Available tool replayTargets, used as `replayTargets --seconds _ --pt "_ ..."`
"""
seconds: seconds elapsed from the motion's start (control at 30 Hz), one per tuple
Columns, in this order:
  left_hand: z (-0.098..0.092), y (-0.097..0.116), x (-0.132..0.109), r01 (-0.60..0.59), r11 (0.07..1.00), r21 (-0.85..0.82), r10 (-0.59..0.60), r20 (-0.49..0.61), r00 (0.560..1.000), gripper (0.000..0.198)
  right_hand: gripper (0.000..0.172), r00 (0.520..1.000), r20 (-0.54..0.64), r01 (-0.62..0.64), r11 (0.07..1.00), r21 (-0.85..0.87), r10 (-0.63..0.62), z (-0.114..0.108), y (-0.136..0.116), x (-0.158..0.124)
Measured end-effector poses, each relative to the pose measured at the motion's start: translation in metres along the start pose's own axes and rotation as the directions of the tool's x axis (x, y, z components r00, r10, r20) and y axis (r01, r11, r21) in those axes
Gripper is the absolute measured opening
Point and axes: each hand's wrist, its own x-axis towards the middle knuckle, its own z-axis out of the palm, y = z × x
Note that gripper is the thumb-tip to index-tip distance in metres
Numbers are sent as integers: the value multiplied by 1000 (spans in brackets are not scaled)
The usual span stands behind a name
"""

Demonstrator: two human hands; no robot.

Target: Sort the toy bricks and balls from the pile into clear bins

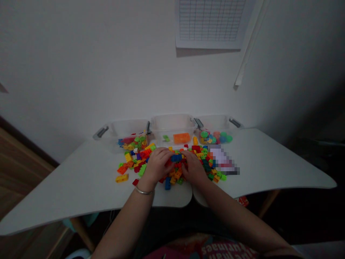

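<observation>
L hand (157,164), w/ thin shiny bangle (144,191), & R hand (194,168): fingers curled by blue block (176,158) btwn them, can't tell if gripped. It's amid pile of studded plastic bricks (178,173), nr middle of tabletop's (88,183) front edge; clear, round-cornered plastic bins (174,123) along back edge.

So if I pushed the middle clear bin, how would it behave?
The middle bin would probably feel light, with just a few pieces inside. It looks like see-through plastic, likely fairly stiff. The orange block inside looks loose, so it might slide.
</observation>
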Motion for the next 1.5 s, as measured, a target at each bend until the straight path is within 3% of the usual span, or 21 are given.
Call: replayTargets --seconds 0.13,0.37,0.63,0.77,1.03,1.17,1.33,1.5 --pt "1 5 -3 -74 997 38 74 1 997 32 48 1000 -12 6 1000 18 -5 -3 -1 0" --pt "4 5 -5 -8 999 54 8 -12 1000 32 33 999 -30 -11 999 49 12 -4 1 0" --pt "4 8 -8 -75 988 136 82 -49 995 35 33 999 -39 21 995 95 -17 -9 5 4" --pt "2 11 -5 -5 988 152 14 -59 998 35 33 999 -54 3 992 126 4 -10 5 5" --pt "1 11 -3 166 970 175 -163 -30 986 30 27 967 -181 -139 965 222 181 -15 11 10" --pt "4 9 -4 207 966 154 -213 24 977 27 27 926 -219 -219 910 353 307 -16 20 13" --pt "6 6 -4 265 955 132 -273 49 961 25 39 844 -195 -320 760 566 500 -26 33 32" --pt "9 3 -4 309 945 103 -314 32 949 25 34 841 -315 -245 828 505 440 -48 45 68"
